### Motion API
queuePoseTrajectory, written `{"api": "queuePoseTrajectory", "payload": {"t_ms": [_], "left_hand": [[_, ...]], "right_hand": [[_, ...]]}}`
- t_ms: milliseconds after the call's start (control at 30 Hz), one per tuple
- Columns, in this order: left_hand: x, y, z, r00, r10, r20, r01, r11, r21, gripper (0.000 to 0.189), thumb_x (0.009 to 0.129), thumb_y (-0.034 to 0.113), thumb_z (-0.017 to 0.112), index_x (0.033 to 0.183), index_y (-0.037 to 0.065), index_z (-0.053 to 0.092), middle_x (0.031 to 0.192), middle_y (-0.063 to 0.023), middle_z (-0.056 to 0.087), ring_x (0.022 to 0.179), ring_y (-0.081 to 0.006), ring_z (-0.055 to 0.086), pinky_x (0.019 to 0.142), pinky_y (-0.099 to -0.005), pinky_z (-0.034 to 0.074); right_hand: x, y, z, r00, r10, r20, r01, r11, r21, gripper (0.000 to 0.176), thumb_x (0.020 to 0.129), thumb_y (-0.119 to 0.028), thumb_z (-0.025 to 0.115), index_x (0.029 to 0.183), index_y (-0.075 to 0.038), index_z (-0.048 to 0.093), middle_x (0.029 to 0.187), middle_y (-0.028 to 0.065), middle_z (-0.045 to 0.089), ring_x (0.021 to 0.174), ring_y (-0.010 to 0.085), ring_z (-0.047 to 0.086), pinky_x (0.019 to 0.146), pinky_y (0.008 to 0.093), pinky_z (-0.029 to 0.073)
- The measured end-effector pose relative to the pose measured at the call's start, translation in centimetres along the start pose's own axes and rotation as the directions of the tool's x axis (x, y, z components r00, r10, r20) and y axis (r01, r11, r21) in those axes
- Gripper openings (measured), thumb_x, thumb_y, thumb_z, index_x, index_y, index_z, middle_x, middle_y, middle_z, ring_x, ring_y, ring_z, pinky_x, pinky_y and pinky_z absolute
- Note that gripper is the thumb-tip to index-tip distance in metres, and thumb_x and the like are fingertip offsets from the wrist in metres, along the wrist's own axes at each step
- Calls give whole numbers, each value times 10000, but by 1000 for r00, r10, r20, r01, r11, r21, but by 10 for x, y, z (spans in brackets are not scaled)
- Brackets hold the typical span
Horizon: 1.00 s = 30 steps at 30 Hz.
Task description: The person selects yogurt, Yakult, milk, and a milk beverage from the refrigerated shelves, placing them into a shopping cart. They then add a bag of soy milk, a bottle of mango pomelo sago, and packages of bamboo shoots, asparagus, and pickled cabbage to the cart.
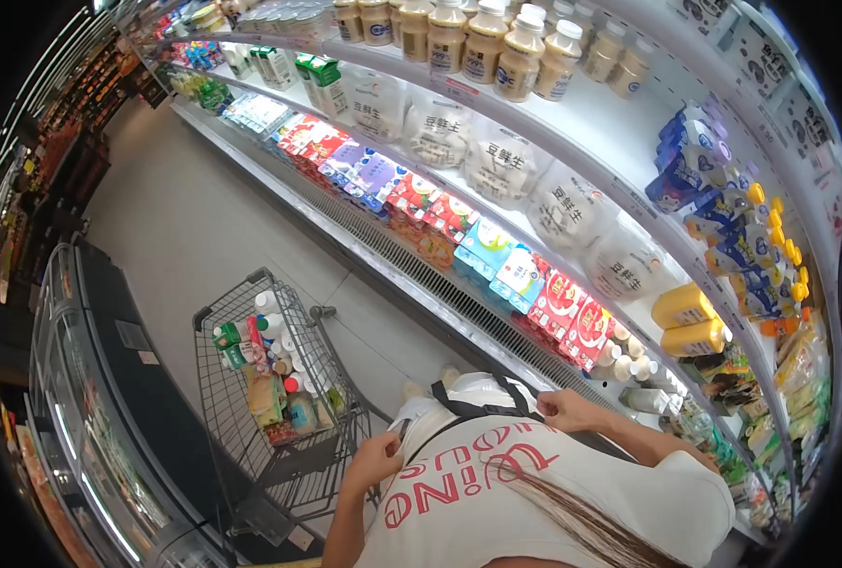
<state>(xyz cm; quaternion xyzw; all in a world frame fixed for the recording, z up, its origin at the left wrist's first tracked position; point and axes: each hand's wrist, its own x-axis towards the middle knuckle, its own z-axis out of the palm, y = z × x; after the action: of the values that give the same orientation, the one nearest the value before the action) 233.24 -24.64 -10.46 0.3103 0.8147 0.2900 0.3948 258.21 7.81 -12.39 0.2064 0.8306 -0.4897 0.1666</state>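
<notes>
My right hand [565,410] is closed at the edge of a black strap [483,409] that lies across my waist. Near the other side of my waist, my left hand [376,461] is curled closed beside the white shirt [478,473] with red lettering; what its fingers grip is too small to make out. A grey wire shopping cart [214,379] stands in front of my left hand. Inside it are several bottles, a green-labelled pack [228,344] and a bottle with a red cap [294,383].
Refrigerated shelves [383,256] run along the right, with colourful cartons [487,248], white bags [499,163] and beige bottles [484,43]. A dark freezer case [123,407] stands at the left. Grey aisle floor [156,199] lies ahead between them.
</notes>
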Motion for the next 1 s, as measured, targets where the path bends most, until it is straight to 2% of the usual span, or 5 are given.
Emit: {"api": "queuePoseTrajectory", "payload": {"t_ms": [133,567,800,933,1000], "left_hand": [[8,-15,12,949,265,-174,-244,961,130,199,785,48,572,982,18,586,780,-129,557,700,-288,556,648,-341,444],[61,-55,6,996,-75,-41,79,989,123,151,766,101,644,854,-18,615,795,-139,572,718,-227,553,671,-354,444],[99,-14,33,997,60,56,-45,970,-238,151,779,44,583,923,-1,597,856,-127,604,811,-231,583,743,-318,457],[120,0,26,974,143,178,-153,987,44,137,789,67,576,913,19,606,893,-153,631,843,-289,611,748,-360,468],[138,18,15,966,57,254,-126,956,264,133,797,96,575,906,33,618,881,-148,637,836,-290,616,744,-362,468]], "right_hand": [[-5,-27,16,863,-358,-356,309,932,-188,140,831,-120,578,926,-17,582,859,183,606,871,369,576,777,415,470],[46,24,47,852,40,-523,115,959,261,169,915,-170,530,952,-9,491,770,210,591,704,354,575,652,413,447],[-16,49,52,951,58,303,-300,411,861,263,883,-257,657,1044,-61,590,890,-11,630,795,79,570,716,252,466],[-4,84,68,911,-54,409,-306,577,757,236,890,-190,645,1073,-44,617,988,-3,648,910,100,582,823,263,457],[30,114,50,976,212,-57,-178,916,359,136,833,-150,642,929,-54,632,868,50,668,822,149,620,735,316,486]]}}
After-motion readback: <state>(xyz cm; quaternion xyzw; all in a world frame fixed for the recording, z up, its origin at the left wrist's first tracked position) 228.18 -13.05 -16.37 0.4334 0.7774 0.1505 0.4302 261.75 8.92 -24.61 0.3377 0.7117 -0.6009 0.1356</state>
